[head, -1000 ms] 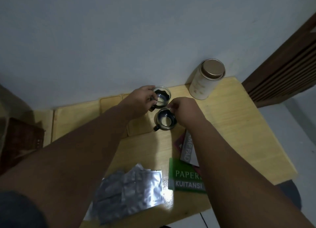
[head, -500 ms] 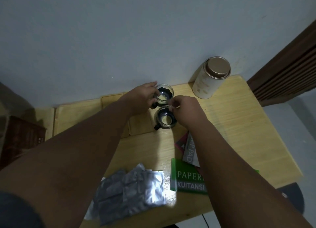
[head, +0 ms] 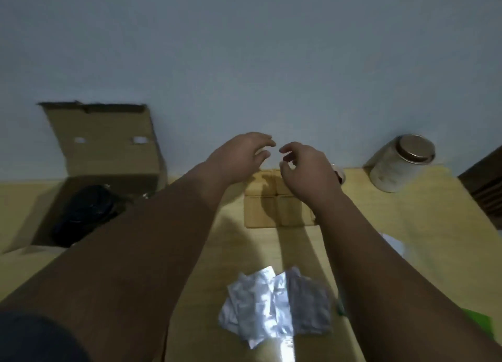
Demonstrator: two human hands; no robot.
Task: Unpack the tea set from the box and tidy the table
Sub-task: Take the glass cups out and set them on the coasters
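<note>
Both my hands hover above the back of the wooden table (head: 423,225), empty, fingers loosely spread. My left hand (head: 241,155) and my right hand (head: 307,168) are a few centimetres apart. Below them lie wooden coasters (head: 271,209) in a block. A sliver of a glass cup (head: 339,174) shows just behind my right hand; the rest of the cups is hidden. An open cardboard box (head: 103,144) stands at the left with its lid up, and a dark round object (head: 87,212) lies inside it.
A cylindrical tin (head: 402,163) with a metal lid stands at the back right by the wall. Crumpled silver foil bags (head: 277,302) lie near the front. A green booklet edge (head: 480,323) and white paper (head: 394,242) show at the right.
Both hands have let go of the two glass cups and lifted off them. The view has swung left, bringing the open box into sight.
</note>
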